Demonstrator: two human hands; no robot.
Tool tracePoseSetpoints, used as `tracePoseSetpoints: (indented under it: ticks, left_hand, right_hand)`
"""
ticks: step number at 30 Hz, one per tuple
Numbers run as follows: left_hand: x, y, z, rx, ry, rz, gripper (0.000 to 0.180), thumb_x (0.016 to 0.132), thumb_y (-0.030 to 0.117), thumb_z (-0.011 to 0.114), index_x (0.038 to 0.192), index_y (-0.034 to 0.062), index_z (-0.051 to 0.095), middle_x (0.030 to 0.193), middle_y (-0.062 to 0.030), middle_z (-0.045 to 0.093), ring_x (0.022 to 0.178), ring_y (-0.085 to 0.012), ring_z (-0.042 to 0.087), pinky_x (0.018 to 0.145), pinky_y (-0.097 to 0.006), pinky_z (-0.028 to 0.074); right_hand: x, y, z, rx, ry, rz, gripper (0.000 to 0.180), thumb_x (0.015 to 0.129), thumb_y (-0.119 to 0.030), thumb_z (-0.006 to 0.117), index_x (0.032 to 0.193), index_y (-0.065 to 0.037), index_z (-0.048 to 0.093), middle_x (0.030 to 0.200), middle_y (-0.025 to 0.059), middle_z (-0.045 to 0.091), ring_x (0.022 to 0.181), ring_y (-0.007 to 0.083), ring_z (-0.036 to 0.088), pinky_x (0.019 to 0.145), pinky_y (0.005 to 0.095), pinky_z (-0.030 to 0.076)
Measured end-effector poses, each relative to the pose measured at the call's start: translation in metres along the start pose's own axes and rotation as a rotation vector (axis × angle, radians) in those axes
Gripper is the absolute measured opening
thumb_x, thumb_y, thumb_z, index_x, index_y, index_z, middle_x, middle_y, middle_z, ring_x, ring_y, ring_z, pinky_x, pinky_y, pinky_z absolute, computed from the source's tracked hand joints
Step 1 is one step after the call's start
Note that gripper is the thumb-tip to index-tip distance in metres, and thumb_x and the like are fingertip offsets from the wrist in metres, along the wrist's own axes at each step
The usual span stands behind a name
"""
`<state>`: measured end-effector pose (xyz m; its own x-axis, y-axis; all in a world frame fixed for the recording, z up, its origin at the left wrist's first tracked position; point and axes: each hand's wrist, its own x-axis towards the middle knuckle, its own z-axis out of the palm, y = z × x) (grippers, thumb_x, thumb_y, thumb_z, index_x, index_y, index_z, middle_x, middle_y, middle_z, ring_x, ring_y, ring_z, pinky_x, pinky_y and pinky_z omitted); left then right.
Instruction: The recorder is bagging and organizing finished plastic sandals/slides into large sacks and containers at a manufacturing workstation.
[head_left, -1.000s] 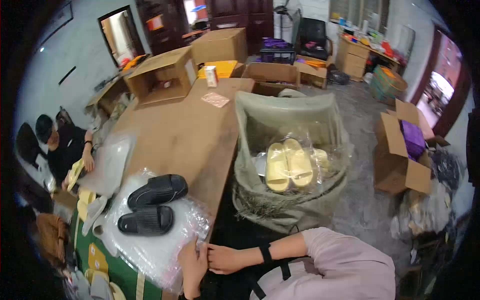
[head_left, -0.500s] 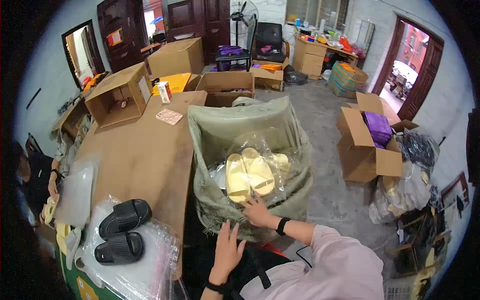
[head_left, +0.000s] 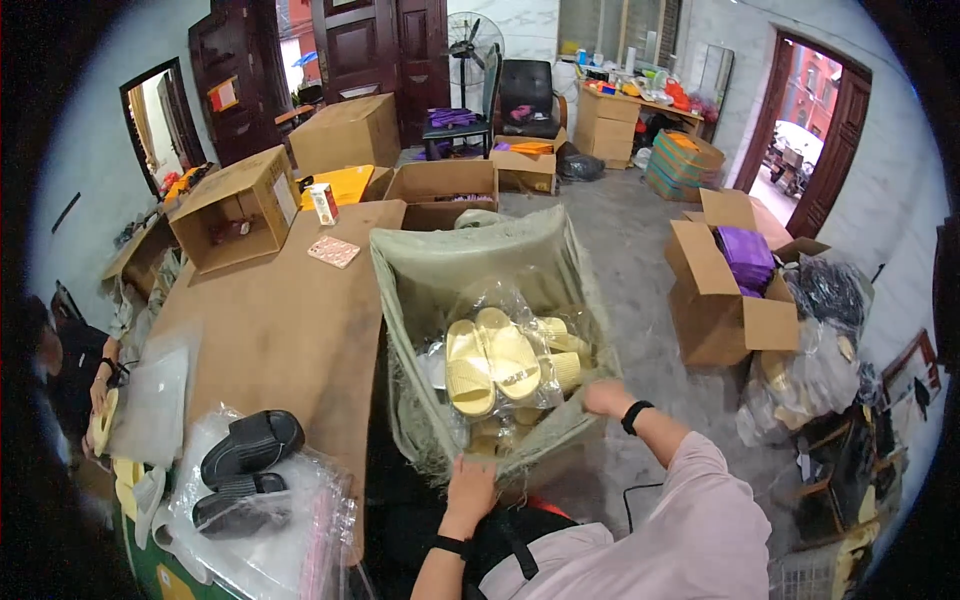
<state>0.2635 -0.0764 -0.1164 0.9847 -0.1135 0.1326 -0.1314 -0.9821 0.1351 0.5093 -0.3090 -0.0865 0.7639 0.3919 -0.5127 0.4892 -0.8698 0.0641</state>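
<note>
A large pale green woven sack [head_left: 470,258] stands open before me, its mouth wide. Inside lie yellow slide slippers [head_left: 492,362] in clear plastic bags, with more yellow slippers [head_left: 562,368] at their right. My left hand [head_left: 472,488] grips the sack's near rim, its fingertips partly hidden by the cloth. At the right near corner, my right hand [head_left: 604,398] is closed round the same rim. Left of the sack, black slide slippers [head_left: 252,445] rest on a stack of clear plastic bags [head_left: 285,540], one slipper partly under plastic film.
A brown table [head_left: 275,330] runs along my left, with a phone [head_left: 333,252], a small box [head_left: 323,204] and an open carton [head_left: 240,215]. Another person's hand [head_left: 100,395] holds a yellow slipper at the far left. An open carton with purple packs [head_left: 745,258] stands right.
My right hand has moved from the bagged yellow slippers to the sack's right rim. My left hand has taken hold of the near rim. Plastic film now covers part of one black slipper.
</note>
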Motion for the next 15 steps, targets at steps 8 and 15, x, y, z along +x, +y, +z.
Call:
tracePoseSetpoints:
  ticks: [8,15]
  left_hand:
    - [-0.005,0.009,-0.011,-0.010,-0.044,-0.099,0.053,0.076,0.026,0.065,0.121,0.0041,0.047,0.118,-0.0202,0.050,0.119,-0.0354,0.041,0.104,-0.048,0.027]
    - [-0.074,0.012,-0.126,-0.028,0.144,-0.431,0.062,0.079,0.033,0.062,0.132,0.0090,0.040,0.134,-0.0231,0.035,0.123,-0.0413,0.034,0.102,-0.052,0.027]
  right_hand:
    - [0.012,0.004,-0.013,-0.015,0.375,-0.054,0.030,0.080,-0.027,0.050,0.092,-0.003,0.063,0.088,0.0178,0.065,0.082,0.0346,0.062,0.070,0.0446,0.049]
    - [-0.093,-0.199,-0.083,0.517,0.184,-0.766,0.035,0.085,-0.028,0.058,0.109,-0.004,0.057,0.091,0.0150,0.064,0.082,0.0285,0.063,0.071,0.0374,0.049]
